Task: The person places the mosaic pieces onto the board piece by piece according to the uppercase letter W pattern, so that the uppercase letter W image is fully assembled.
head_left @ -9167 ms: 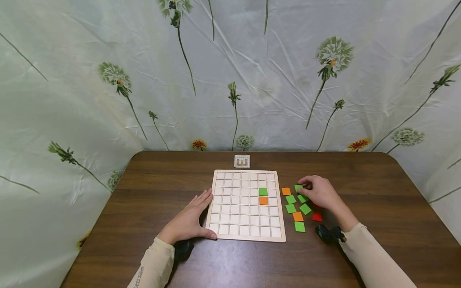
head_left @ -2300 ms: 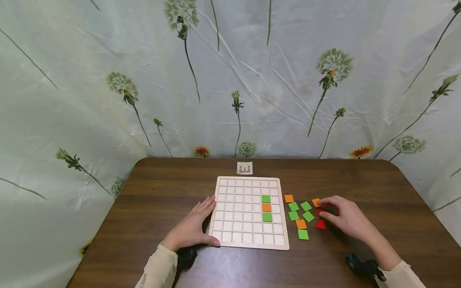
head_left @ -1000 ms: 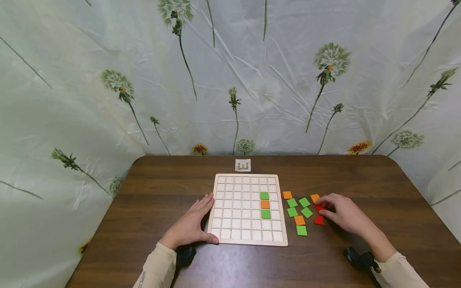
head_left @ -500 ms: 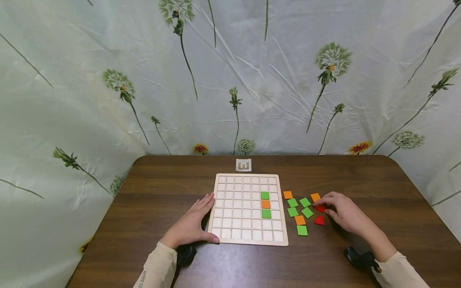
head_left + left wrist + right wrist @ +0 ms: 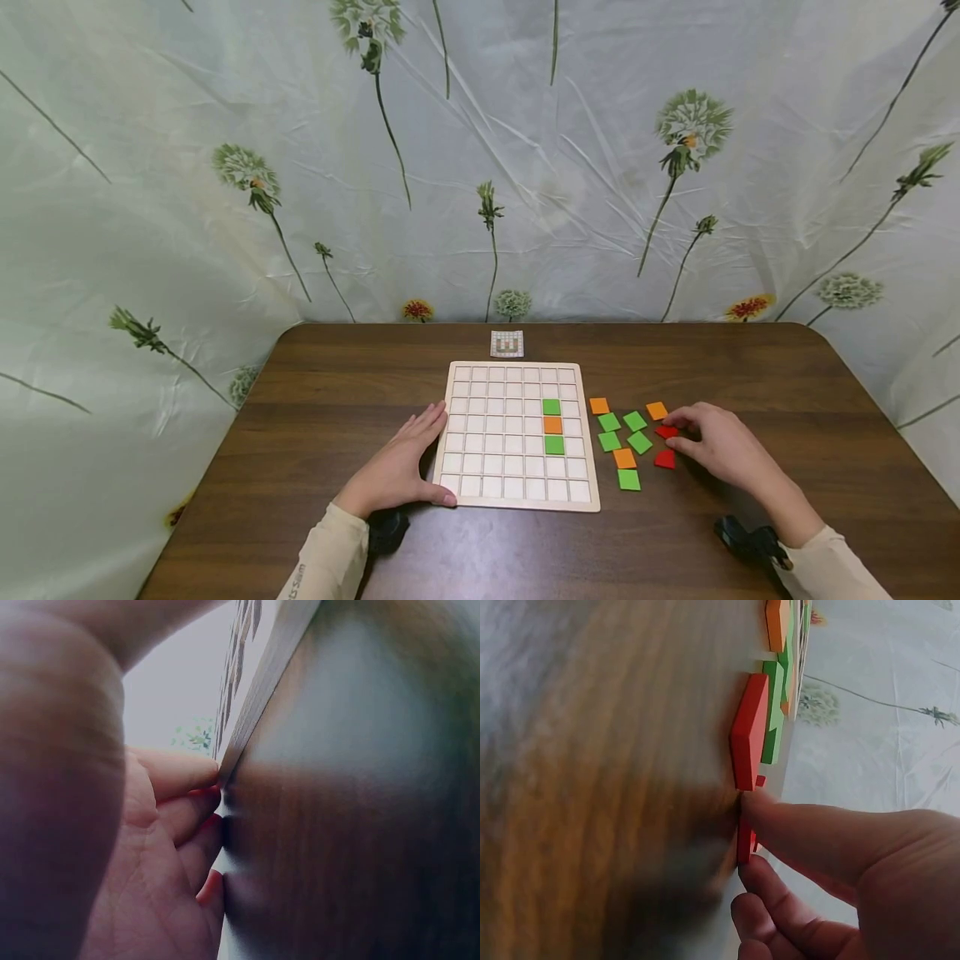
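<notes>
A pale wooden grid board point(image 5: 495, 433) lies on the table, with two green tiles and one orange tile point(image 5: 552, 425) set in one column at its right side. My left hand point(image 5: 393, 471) rests spread at the board's left edge, fingers fairly straight along the side and thumb at the near corner. In the left wrist view the fingertips point(image 5: 214, 772) touch the board's rim. My right hand point(image 5: 716, 442) has thumb and finger on opposite edges of a small red tile point(image 5: 745, 840), still on the table. Another red tile point(image 5: 664, 459) lies just nearer.
Loose green tiles point(image 5: 635, 421) and orange tiles point(image 5: 624, 458) lie between the board and my right hand. A small printed pattern card point(image 5: 507, 344) sits beyond the board's far edge. A flowered curtain point(image 5: 450, 167) hangs behind the brown table point(image 5: 360, 358).
Since the oldest frame, a second green tile has appeared below the orange one on the board. My right hand has moved to the red tiles; lately its fingers shifted slightly around one. Left hand stays.
</notes>
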Available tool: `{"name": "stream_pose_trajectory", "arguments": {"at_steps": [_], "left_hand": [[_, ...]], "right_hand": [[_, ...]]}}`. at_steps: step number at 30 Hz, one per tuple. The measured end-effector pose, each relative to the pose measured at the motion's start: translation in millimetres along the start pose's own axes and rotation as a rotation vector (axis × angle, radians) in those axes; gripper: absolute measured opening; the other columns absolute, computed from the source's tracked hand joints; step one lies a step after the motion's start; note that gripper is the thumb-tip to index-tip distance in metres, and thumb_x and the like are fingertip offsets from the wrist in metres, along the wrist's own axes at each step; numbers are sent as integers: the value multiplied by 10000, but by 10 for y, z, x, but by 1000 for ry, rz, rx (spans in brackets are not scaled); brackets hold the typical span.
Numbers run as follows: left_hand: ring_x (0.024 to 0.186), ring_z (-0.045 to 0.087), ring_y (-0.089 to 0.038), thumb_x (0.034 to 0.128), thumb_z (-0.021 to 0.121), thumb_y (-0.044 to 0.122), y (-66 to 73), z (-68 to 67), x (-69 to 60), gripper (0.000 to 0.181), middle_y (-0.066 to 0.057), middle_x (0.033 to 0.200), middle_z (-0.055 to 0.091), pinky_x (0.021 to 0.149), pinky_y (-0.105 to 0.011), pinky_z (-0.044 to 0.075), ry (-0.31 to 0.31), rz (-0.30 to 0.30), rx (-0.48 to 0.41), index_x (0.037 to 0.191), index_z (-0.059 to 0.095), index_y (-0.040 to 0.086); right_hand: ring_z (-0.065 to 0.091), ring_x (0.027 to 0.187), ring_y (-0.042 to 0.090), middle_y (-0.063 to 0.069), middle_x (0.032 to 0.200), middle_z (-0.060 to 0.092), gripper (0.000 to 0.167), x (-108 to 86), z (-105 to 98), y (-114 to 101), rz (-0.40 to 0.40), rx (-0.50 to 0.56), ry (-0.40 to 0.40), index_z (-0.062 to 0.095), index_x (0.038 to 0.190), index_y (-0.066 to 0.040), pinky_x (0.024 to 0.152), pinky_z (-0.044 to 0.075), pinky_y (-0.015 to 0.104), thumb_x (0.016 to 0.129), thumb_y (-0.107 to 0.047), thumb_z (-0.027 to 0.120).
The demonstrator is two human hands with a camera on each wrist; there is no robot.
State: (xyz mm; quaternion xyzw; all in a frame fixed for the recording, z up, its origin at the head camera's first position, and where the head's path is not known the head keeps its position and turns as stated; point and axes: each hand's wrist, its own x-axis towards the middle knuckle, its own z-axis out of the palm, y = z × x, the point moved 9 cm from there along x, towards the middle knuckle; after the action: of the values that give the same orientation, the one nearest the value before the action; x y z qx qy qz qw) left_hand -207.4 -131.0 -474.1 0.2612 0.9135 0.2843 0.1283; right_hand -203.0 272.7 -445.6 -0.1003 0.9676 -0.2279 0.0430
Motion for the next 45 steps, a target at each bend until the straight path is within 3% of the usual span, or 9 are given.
{"name": "stream_pose_trajectory", "arguments": {"at_steps": [13, 23, 29, 36, 45], "left_hand": [[1530, 129, -310, 667, 857, 624, 28, -18, -15, 1271, -118, 1665, 161, 1233, -528, 115, 9, 15, -18, 1587, 229, 11], [1532, 129, -293, 662, 856, 628, 24, -14, -15, 1271, -115, 1663, 172, 1235, -518, 117, 10, 23, -10, 1584, 240, 7], [1534, 120, -278, 663, 854, 632, 19, -9, -10, 1273, -100, 1666, 162, 1238, -506, 110, 5, 16, -9, 1589, 232, 19], [1529, 140, -299, 660, 865, 615, 27, -17, -13, 1269, -109, 1664, 174, 1233, -519, 127, 16, 20, -10, 1585, 242, 10], [1532, 135, -284, 652, 865, 626, 24, -12, -8, 1278, -95, 1665, 172, 1239, -494, 123, 10, 11, 1, 1589, 239, 23]], "right_hand": [[643, 991, 358, 133, 1081, 697, 287, -2, -21, -77, -66, 6, 39, 725, 1094, -15, 853, 532, 574, 816, 13, 787], [611, 804, 206, 35, 898, 678, 308, 14, -21, 2, 57, 20, 15, 722, 1035, 20, 706, 533, 431, 856, -217, 803], [612, 814, 201, 65, 963, 688, 259, 19, 2, -32, 13, 19, -9, 739, 1083, 10, 697, 540, 413, 861, -116, 779], [600, 865, 252, 131, 1062, 664, 262, -14, -34, -75, -63, 4, 35, 749, 1117, -26, 720, 528, 442, 855, -12, 752], [622, 892, 294, 123, 1035, 665, 260, -6, -15, -30, -23, 9, 33, 740, 1082, -6, 754, 545, 496, 845, -93, 799]]}}
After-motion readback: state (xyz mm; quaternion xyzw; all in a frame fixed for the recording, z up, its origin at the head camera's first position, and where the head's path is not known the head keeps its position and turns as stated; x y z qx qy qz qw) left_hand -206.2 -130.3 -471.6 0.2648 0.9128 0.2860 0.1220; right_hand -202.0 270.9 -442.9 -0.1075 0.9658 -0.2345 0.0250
